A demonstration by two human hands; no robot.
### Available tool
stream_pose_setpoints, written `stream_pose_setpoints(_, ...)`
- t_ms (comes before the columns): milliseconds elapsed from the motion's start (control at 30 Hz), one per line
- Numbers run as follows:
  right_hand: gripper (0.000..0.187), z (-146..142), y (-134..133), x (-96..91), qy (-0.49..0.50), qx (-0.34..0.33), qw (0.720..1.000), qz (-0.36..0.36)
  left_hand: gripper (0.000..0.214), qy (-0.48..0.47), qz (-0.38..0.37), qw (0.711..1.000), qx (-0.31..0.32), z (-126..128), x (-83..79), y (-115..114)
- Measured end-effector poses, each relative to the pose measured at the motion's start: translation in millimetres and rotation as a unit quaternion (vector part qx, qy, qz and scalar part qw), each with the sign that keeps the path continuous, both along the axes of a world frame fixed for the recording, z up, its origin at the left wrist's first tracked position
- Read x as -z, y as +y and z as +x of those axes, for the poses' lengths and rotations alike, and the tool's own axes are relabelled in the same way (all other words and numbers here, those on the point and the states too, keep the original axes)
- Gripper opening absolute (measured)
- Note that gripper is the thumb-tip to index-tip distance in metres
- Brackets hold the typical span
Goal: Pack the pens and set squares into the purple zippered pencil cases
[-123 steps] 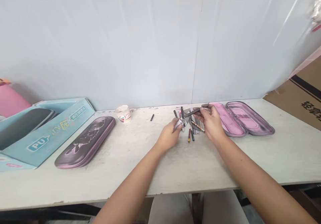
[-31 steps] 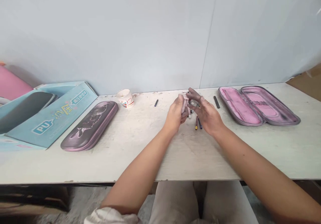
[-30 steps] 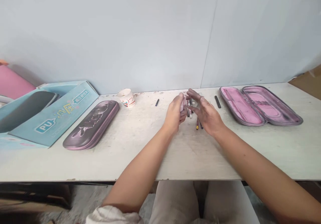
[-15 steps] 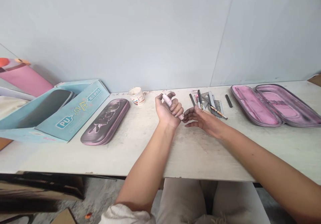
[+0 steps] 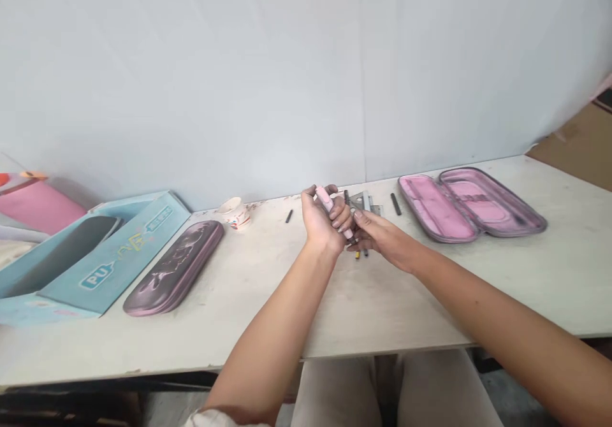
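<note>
Left grip: narrow, fingers curled around the barrel of a pink marker pen [image 5: 329,204] in the palm-up left hand [image 5: 320,220].
Right grip: wide, an empty right hand [image 5: 382,232] with fingers spread and nearly straight; contact with the pen impossible to tell.
Pen's place: above the table, inside the left hand's curl, both ends showing beyond the fingers.
Long axis: slanted across the palm, upper end away and toward the left of view, lower end near and toward the right fingertips.
Nearer hand: right hand, just beside the pen's lower end; left hand around the middle.
Things below: a set square [image 5: 366,201] behind the hands, a yellow-ended pencil [image 5: 357,255] and a dark pen [image 5: 366,253] peeking out just beneath them.
Surface: a scuffed white table [image 5: 421,306], with a black marker [image 5: 396,204] lying between the hands and an open pencil case [image 5: 430,207] with pink lining.
Left along the table: a black stub [image 5: 289,216], a paper cup [image 5: 233,213], a closed pencil case [image 5: 173,267], a pale blue box [image 5: 143,239] printed "PU".
Room: a pale panel wall [image 5: 262,83] behind the table, brown cardboard [image 5: 578,143] at the far right.
</note>
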State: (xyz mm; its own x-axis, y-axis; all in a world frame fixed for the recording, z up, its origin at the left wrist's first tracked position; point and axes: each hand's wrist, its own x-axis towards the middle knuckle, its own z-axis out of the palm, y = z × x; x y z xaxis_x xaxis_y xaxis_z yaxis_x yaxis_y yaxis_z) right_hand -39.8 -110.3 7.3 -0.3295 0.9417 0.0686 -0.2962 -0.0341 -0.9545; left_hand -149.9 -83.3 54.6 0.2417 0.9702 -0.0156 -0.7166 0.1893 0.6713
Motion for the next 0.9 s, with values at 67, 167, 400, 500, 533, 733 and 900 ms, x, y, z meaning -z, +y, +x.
stream_pose_setpoints(67,0.035,24,-2,-0.9,-0.019,0.031,0.999,0.016,0.035,0.0,0.001,1.0,0.008,27,-1.3,2)
stream_pose_setpoints(167,0.033,64,-3,2.3,-0.073,0.091,0.992,0.043,0.033,0.004,0.001,1.0,0.019,73,-1.2,8)
stream_pose_setpoints(400,0.029,174,-11,10.5,-0.281,0.255,0.918,0.113,0.035,0.066,0.017,0.996,0.063,195,10.7,18)
stream_pose_setpoints(500,0.022,212,-15,7.0,-0.454,0.358,0.81,0.097,0.035,0.243,0.112,0.963,0.032,231,27.5,29)
stream_pose_setpoints(533,0.021,222,-15,6.4,-0.518,0.38,0.761,0.092,0.033,0.328,0.168,0.93,0.014,237,34.4,35)
stream_pose_setpoints(733,0.025,257,-4,15.0,-0.75,0.339,0.555,0.122,0.043,0.724,0.401,0.558,0.063,229,64.3,55)
stream_pose_setpoints(900,0.028,264,1,18.6,-0.808,0.277,0.498,0.151,0.062,0.79,0.357,0.479,0.138,224,64.8,37)
